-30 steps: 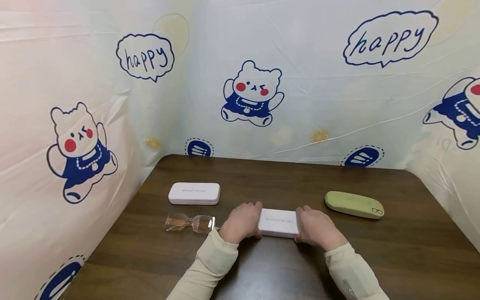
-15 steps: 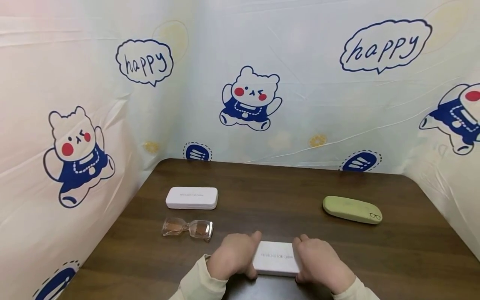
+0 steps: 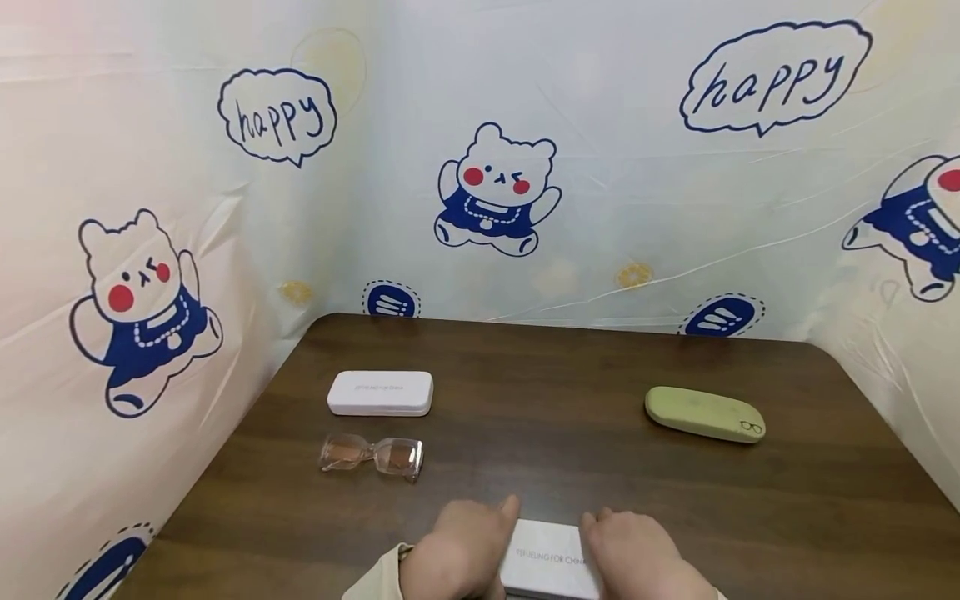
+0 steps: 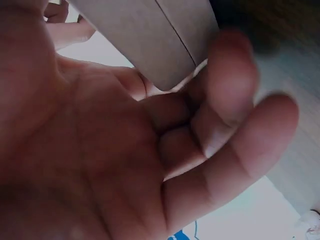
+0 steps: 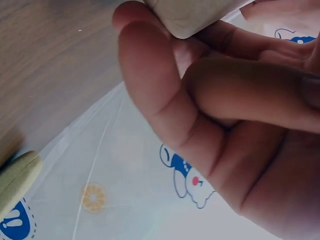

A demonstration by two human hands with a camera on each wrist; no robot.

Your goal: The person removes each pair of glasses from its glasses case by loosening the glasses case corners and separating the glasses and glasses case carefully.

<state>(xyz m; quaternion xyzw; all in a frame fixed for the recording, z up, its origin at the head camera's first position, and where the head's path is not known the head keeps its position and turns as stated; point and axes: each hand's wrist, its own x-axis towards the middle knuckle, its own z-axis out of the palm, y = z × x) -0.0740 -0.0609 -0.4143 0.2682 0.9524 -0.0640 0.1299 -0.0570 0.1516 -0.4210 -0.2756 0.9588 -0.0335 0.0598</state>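
Note:
A white glasses case (image 3: 551, 560) with grey lettering on its lid lies at the near edge of the head view, between both hands. My left hand (image 3: 461, 552) grips its left end, and my right hand (image 3: 637, 557) grips its right end. In the left wrist view the case (image 4: 150, 37) shows its lid seam, with curled fingers at its corner. A corner of the case (image 5: 187, 15) also shows at the top of the right wrist view, with fingers bent beside it. The lower parts of both hands run out of the head view.
On the brown table (image 3: 525, 400), a second white glasses case (image 3: 380, 394) lies at the back left. Clear-framed glasses with tinted lenses (image 3: 371, 456) lie in front of it. A green glasses case (image 3: 705, 414) lies on the right. A printed curtain (image 3: 615, 200) surrounds the table.
Both hands have drawn the white case across the table toward the person, from mid-table to the near edge of the view. The glasses and the other cases have stayed put.

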